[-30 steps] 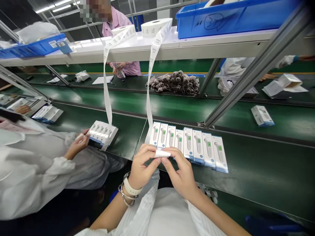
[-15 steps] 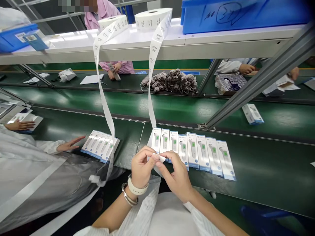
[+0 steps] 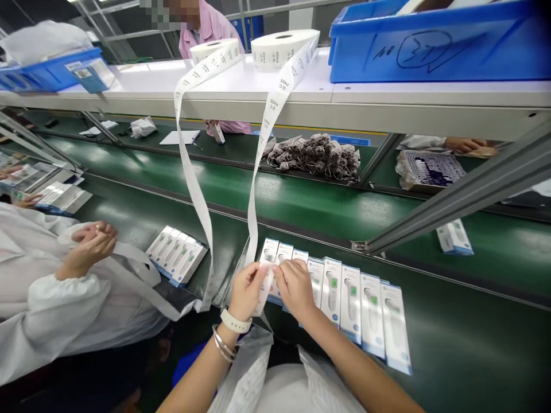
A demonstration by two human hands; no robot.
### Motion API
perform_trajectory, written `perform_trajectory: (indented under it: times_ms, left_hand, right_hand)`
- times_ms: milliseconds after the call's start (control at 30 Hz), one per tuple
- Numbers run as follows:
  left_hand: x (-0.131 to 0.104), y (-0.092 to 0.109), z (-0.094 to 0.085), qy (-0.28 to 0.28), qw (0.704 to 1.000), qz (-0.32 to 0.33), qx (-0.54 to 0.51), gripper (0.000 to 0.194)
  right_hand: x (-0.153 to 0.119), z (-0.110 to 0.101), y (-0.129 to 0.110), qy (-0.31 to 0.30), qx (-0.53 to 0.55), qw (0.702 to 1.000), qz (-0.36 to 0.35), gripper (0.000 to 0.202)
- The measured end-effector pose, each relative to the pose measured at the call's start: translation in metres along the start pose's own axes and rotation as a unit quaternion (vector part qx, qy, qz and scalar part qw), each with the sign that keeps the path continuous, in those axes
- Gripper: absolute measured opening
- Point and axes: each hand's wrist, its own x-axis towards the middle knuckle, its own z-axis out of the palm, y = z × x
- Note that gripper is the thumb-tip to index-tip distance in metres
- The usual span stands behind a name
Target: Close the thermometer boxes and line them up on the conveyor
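Both hands meet at the white sticker strip (image 3: 264, 291), in front of the nearer end of a row of boxes. My left hand (image 3: 246, 288) pinches the strip, which hangs below its fingers. My right hand (image 3: 296, 287) is closed against the strip's upper part; its fingertips are partly hidden. Several white-and-blue thermometer boxes (image 3: 350, 301) lie side by side on the dark green bench, some partly behind my hands. From a roll of "Q.C. PASS" stickers (image 3: 278, 50) on the shelf, a long ribbon (image 3: 253, 212) runs down behind my left hand.
A second sticker roll (image 3: 210, 50) and a blue bin (image 3: 396, 51) stand on the shelf. To the left, a co-worker's hands (image 3: 92, 246) are near another box group (image 3: 176, 255). A metal post (image 3: 451, 192) slants across the right. Beyond the belt lies a grey-brown pile (image 3: 316, 155).
My hands have drawn the strip out between them, and it now hangs lower. The co-worker at left has brought hands together, away from the boxes. The camera view has shifted.
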Motion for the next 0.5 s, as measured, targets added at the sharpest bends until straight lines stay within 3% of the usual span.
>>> perform_trajectory:
  times_ms: [133, 267, 500]
  left_hand:
    - [0.048, -0.021, 0.005, 0.022, 0.983, -0.158, -0.087, 0.028]
    - [0.087, -0.041, 0.013, 0.036, 0.972, -0.211, -0.095, 0.028]
    - [0.105, -0.053, 0.022, 0.056, 0.957, -0.267, -0.095, 0.023]
  right_hand:
    - [0.012, 0.012, 0.051, -0.065, -0.069, 0.995, 0.024, 0.022]
    - [0.022, 0.027, 0.089, -0.128, -0.119, 0.985, 0.003, 0.036]
    - [0.040, 0.041, 0.103, -0.205, -0.120, 0.969, -0.065, 0.046]
